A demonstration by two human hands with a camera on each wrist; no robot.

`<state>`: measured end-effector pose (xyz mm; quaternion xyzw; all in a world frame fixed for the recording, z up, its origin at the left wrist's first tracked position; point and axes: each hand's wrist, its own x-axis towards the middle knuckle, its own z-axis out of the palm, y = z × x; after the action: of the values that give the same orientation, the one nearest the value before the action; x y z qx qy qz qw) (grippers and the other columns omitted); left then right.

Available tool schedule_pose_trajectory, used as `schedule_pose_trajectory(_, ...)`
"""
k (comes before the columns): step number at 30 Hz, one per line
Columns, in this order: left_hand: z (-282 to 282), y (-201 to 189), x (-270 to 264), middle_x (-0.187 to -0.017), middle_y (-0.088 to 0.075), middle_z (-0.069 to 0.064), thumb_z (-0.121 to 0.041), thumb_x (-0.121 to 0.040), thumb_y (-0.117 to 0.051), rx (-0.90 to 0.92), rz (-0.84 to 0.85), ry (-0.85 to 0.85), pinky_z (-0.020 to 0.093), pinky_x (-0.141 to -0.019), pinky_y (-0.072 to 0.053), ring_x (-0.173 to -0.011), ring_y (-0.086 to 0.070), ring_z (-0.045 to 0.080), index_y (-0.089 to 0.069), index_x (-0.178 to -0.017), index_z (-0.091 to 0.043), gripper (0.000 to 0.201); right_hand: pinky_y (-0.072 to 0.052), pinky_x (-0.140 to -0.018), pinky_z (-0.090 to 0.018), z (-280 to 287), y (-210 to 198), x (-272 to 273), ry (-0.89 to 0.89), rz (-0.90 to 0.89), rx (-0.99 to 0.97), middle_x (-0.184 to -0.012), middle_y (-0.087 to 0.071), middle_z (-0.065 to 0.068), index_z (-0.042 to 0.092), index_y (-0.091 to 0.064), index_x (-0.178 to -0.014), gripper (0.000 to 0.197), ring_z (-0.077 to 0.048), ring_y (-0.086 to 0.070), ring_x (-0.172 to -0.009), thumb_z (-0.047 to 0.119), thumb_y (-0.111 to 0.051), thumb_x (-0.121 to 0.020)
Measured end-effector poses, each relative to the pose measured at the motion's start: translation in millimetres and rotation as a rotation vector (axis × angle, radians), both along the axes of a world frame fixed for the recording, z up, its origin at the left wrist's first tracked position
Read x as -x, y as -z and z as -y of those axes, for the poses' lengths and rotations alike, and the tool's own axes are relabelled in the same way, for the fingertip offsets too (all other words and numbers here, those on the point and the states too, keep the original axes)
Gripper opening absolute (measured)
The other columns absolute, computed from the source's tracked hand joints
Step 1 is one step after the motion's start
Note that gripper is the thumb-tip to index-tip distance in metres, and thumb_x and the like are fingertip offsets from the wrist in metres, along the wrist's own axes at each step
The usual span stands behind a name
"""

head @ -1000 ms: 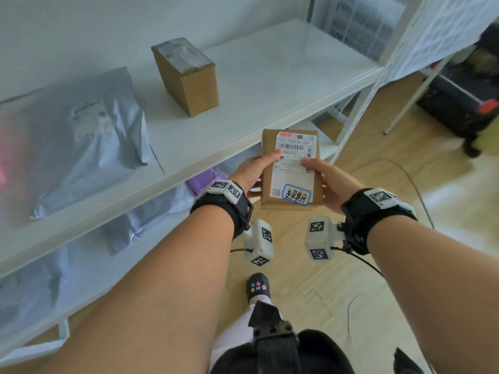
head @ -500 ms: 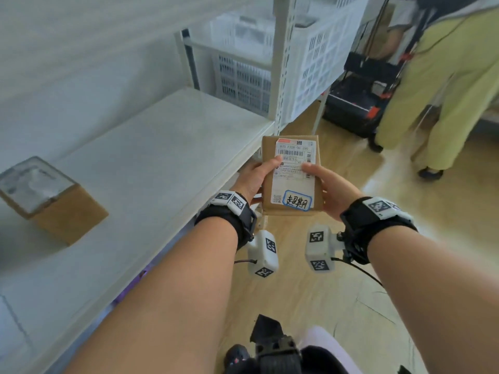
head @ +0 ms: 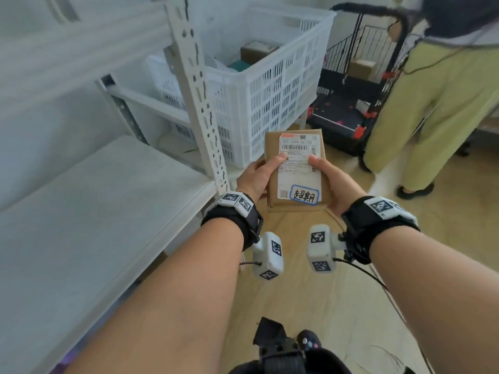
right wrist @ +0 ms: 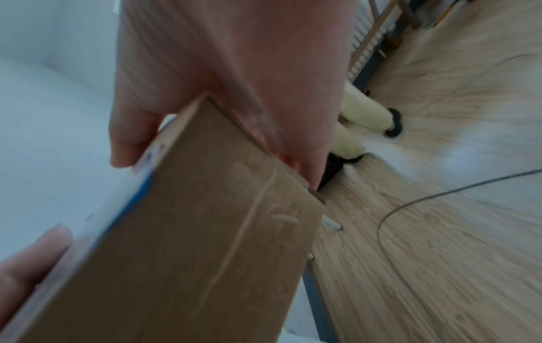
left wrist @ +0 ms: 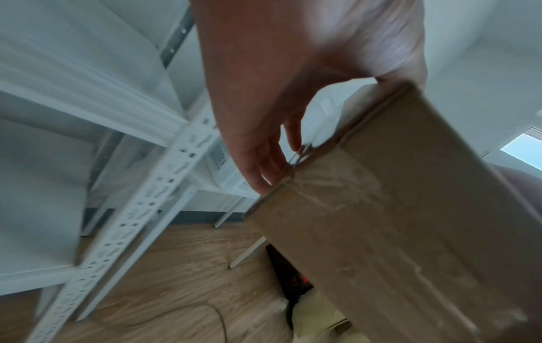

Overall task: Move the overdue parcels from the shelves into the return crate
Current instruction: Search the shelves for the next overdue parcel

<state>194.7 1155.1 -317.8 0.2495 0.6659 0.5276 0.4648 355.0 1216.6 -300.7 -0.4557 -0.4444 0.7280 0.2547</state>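
Both hands hold a small brown cardboard parcel (head: pixel 295 174) in front of me, its white shipping label and a blue-outlined handwritten sticker facing up. My left hand (head: pixel 258 175) grips its left edge with the thumb on the label; my right hand (head: pixel 333 182) grips the right edge the same way. The wrist views show the parcel's taped brown sides (left wrist: pixel 410 220) (right wrist: pixel 205 232) with fingers (left wrist: pixel 261 167) curled underneath. A white slatted plastic crate (head: pixel 272 85) stands just beyond the parcel, holding a brown box and other parcels.
The white shelf (head: pixel 89 211) runs along my left, its perforated upright post (head: pixel 199 103) close to the left hand. A black wire cart (head: pixel 353 103) stands behind the crate. A person in yellow-green trousers (head: pixel 432 112) stands at the right on the wooden floor.
My view has swung right along the shelf: the shelf parcels have left the frame and the white crate is now straight ahead. The parcel stays gripped in both hands.
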Motion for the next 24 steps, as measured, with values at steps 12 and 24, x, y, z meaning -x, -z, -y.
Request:
schedule_pose_trajectory(12,-198.9,-105.4,-17.2,-0.099,-0.075,0.005,-0.064,-0.070,-0.069,-0.251,-0.091,-0.106,0.019,-0.051,-0.054,-0.082,-0.074,0.018,-0.061,-0.123,-0.011,0.076,-0.055,-0.092,-0.047,-206.3,-105.5,-12.8,-0.034,-0.091,-0.185,-0.102,-0.075,-0.008,0.017,-0.068,-0.112,0.044,-0.028,-0.072,-0.096,0.046,-0.074,-0.079)
schedule_pose_trajectory(24,-318.5,-170.1,40.0,-0.099,-0.076,0.005,-0.072,-0.062,-0.067,-0.383,-0.222,-0.066,0.029,-0.069,-0.060,-0.083,-0.075,0.020,-0.061,-0.122,-0.008,0.088,-0.052,-0.097,-0.048,-337.4,-167.2,40.8,-0.142,-0.149,-0.301,-0.108,-0.074,-0.007,0.020,-0.064,-0.120,0.057,-0.029,-0.070,-0.101,0.052,-0.073,-0.074)
